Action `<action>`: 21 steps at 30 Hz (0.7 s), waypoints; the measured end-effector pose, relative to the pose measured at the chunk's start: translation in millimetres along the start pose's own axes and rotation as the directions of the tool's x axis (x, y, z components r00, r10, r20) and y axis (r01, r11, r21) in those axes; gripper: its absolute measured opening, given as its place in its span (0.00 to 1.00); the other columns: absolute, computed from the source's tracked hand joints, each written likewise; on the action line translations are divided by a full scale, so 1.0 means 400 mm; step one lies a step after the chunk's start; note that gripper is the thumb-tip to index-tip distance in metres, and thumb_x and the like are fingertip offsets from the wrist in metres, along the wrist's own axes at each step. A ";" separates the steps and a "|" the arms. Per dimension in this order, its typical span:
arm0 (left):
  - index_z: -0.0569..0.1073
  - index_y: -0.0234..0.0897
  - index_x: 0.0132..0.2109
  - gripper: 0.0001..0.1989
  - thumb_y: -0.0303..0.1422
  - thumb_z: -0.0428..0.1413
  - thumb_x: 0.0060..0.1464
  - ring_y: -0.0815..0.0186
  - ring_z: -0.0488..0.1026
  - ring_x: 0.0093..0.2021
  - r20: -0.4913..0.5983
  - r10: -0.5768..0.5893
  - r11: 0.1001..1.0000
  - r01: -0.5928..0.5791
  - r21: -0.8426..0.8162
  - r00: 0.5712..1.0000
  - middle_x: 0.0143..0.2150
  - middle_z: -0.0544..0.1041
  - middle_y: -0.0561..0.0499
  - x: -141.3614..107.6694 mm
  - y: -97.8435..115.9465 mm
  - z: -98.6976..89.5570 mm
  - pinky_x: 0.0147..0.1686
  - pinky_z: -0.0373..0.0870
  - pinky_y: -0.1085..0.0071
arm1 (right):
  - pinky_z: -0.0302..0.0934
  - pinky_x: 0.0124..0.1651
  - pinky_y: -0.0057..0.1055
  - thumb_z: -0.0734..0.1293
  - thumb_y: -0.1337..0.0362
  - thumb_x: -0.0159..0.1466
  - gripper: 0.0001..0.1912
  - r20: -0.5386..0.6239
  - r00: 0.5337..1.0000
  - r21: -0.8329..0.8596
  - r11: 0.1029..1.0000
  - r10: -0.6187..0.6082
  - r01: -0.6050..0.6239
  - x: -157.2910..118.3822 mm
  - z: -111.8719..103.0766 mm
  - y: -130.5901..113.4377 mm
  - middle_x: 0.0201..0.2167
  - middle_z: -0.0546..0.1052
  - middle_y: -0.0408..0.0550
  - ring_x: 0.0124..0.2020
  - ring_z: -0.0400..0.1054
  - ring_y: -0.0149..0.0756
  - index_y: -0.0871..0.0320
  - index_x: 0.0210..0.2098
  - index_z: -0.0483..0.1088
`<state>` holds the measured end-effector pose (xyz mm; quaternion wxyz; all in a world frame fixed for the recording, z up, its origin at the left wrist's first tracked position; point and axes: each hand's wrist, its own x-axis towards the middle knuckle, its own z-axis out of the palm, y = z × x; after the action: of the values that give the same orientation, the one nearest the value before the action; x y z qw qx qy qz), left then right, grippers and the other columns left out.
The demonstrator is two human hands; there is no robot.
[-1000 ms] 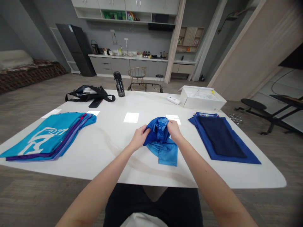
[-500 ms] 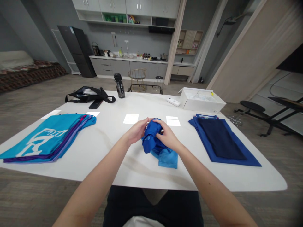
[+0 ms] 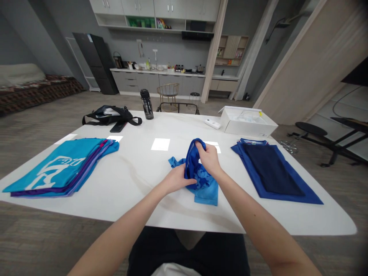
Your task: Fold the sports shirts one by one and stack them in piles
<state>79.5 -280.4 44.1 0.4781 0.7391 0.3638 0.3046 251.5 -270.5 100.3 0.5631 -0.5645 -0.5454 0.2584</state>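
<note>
Left grip point(image 3: 176, 179) is closed, thumb against fingers, on the lower rim of a blue garment point(image 3: 202, 178); right grip point(image 3: 209, 156) pinches the same dark rim at its top, no gap noted between digits and cloth. I find the garment bunched right of the middle of the counter point(image 3: 145, 180), its rim raised, its lighter parts lying on the surface below. One hold stands above the other, I judge, to draw what appears to be an opening apart; which opening, I cannot tell.

To the left, well apart, I record a folded stack point(image 3: 59, 163), turquoise uppermost with white print, purple edges beneath. To the right lies a folded pile point(image 3: 270, 165), navy over blue. Placing them at either side, in my judgement, guards their folds from the handling between.

Farther back I note a black bag point(image 3: 107, 114) with a phone point(image 3: 118, 127) just beside it, an upright bottle point(image 3: 147, 106), and a white device point(image 3: 212, 124) near a white box point(image 3: 244, 124), all probably set there out of the way.
</note>
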 end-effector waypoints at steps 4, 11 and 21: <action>0.78 0.39 0.35 0.11 0.41 0.56 0.56 0.60 0.72 0.32 -0.184 -0.080 0.996 0.070 -0.061 0.980 0.29 0.76 0.50 0.011 -0.008 -0.023 0.35 0.70 0.64 | 0.54 0.30 0.30 0.63 0.48 0.67 0.21 -0.105 0.985 -0.088 0.987 -0.140 0.131 0.027 -0.033 -0.031 0.21 0.67 0.41 0.26 0.60 0.34 0.54 0.24 0.62; 0.77 0.36 0.42 0.19 0.46 0.63 0.50 0.67 0.71 0.29 -0.306 -0.244 0.898 0.095 -0.431 0.920 0.30 0.76 0.53 0.043 0.032 -0.178 0.31 0.70 0.71 | 0.51 0.30 0.31 0.63 0.43 0.65 0.25 -0.037 0.992 -0.209 0.971 -0.123 0.112 0.106 -0.110 -0.019 0.19 0.65 0.41 0.26 0.58 0.35 0.54 0.21 0.61; 0.76 0.36 0.41 0.21 0.49 0.63 0.51 0.64 0.75 0.32 -0.332 -0.095 0.853 -0.095 -0.513 0.939 0.31 0.78 0.51 0.086 0.151 -0.247 0.37 0.72 0.68 | 0.64 0.39 0.36 0.63 0.55 0.61 0.12 0.042 0.998 -0.029 0.999 -0.036 0.037 0.121 -0.086 0.050 0.30 0.74 0.44 0.32 0.66 0.38 0.55 0.37 0.73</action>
<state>34.7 -220.7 139.0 0.5890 0.5167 0.3458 0.5163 302.1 -234.3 105.3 0.5477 -0.5574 -0.5709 0.2516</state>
